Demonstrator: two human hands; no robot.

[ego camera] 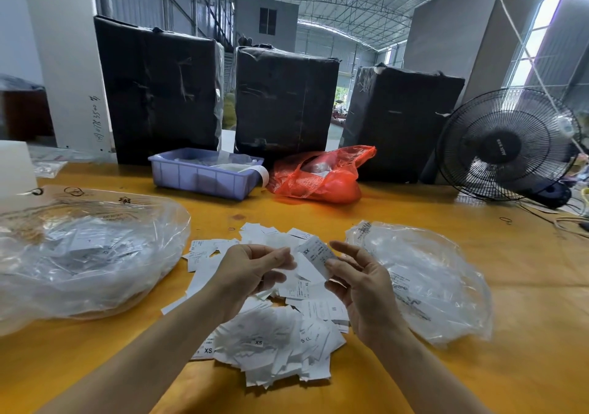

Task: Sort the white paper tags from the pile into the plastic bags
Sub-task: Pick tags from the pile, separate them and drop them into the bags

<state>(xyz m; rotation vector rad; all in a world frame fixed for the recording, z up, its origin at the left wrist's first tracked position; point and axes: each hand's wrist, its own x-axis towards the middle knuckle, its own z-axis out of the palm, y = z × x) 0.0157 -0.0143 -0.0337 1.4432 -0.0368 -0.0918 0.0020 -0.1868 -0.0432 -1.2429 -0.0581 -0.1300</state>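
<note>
Two hands above the tag pile; left hand and right hand each pinching white tags; plastic bags flanking.

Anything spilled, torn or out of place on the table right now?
Nothing damaged. The tag pile sprawls loosely between both clear bags, as expected mid-sort. One strip droops over the purple tray edge; minor.

— Which colours are seen on the yellow-orange table?
— White tags with black print are heaped at its middle, flanked by clear bags. Behind them, a lavender tray and a red bag are backed by black-wrapped boxes.
</note>
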